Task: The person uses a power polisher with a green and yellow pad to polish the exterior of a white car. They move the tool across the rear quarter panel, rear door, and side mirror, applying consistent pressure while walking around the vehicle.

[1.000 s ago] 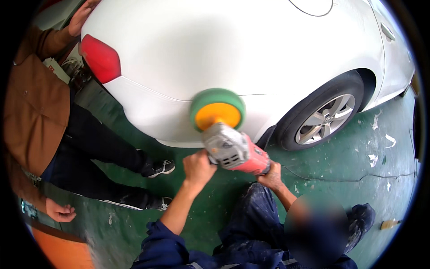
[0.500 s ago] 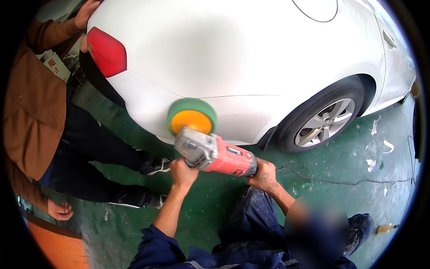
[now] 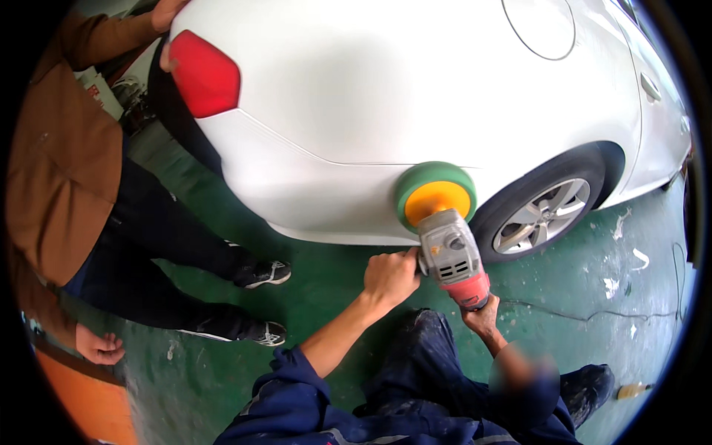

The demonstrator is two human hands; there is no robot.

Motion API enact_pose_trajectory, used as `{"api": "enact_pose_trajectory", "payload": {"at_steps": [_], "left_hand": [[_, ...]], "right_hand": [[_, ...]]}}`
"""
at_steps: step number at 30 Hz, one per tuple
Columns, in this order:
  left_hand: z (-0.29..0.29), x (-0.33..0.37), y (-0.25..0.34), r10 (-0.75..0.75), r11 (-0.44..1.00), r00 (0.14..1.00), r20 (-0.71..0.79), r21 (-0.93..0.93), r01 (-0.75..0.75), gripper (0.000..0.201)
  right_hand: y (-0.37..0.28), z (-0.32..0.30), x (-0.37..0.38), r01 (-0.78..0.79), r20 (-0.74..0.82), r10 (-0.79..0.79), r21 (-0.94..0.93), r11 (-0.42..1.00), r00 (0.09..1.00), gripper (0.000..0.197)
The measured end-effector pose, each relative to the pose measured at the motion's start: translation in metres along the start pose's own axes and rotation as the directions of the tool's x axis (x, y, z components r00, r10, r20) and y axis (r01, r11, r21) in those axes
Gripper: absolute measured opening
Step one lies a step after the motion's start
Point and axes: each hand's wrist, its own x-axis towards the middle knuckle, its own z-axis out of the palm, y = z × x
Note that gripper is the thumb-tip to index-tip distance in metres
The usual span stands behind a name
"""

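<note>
The left hand (image 3: 391, 280) and right hand (image 3: 482, 317) grip the polisher (image 3: 452, 248), its green pad (image 3: 437, 172) seemingly against the white car (image 3: 319, 193), so polishing seems under way, but what remains is unclear.

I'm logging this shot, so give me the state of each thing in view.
Polisher: held, green pad facing the bumper; spin unclear
Left hand: closed on its side handle
Right hand: closed round its rear end
Fuel flap: shut
Rear door: shut
Taillight: no glow visible
Cable: lying loose
</note>
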Motion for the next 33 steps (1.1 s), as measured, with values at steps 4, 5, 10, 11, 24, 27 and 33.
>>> {"api": "enact_pose_trajectory", "payload": {"at_steps": [4, 5, 10, 11, 24, 27, 33], "left_hand": [[-0.028, -0.021, -0.046, -0.112, 0.993, 0.980, -0.164, 0.008, 0.115, 0.019], [-0.040, -0.029, -0.062, -0.155, 0.987, 0.960, -0.233, -0.002, 0.159, 0.019], [-0.079, -0.064, -0.156, -0.397, 0.917, 0.794, -0.460, -0.176, 0.357, 0.023], [-0.087, -0.065, -0.165, -0.386, 0.922, 0.768, -0.511, -0.238, 0.305, 0.021], [-0.121, 0.020, -0.062, -0.188, 0.971, 0.825, -0.533, -0.225, 0.077, 0.015], [-0.126, 0.053, -0.013, -0.204, 0.978, 0.874, -0.442, -0.135, 0.160, 0.015], [-0.110, 0.120, 0.110, -0.079, 0.995, 0.964, -0.256, 0.044, 0.093, 0.015]], "right_hand": [[-0.040, 0.023, 0.026, 0.079, 0.058, -0.074, -0.093, 0.993, 0.996, 0.029], [-0.056, 0.035, 0.033, 0.092, 0.089, -0.082, -0.108, 0.990, 0.993, 0.032], [-0.154, 0.078, 0.071, 0.215, 0.342, -0.090, -0.346, 0.913, 0.935, 0.029], [-0.164, 0.085, 0.077, 0.272, 0.378, -0.120, -0.378, 0.885, 0.918, 0.027], [-0.176, -0.016, 0.106, 0.239, 0.141, -0.199, -0.382, 0.892, 0.970, 0.033], [-0.171, -0.067, 0.105, 0.193, 0.074, -0.179, -0.328, 0.925, 0.981, 0.031], [-0.123, -0.169, 0.112, 0.103, -0.001, -0.105, -0.197, 0.975, 0.994, 0.025]]}}
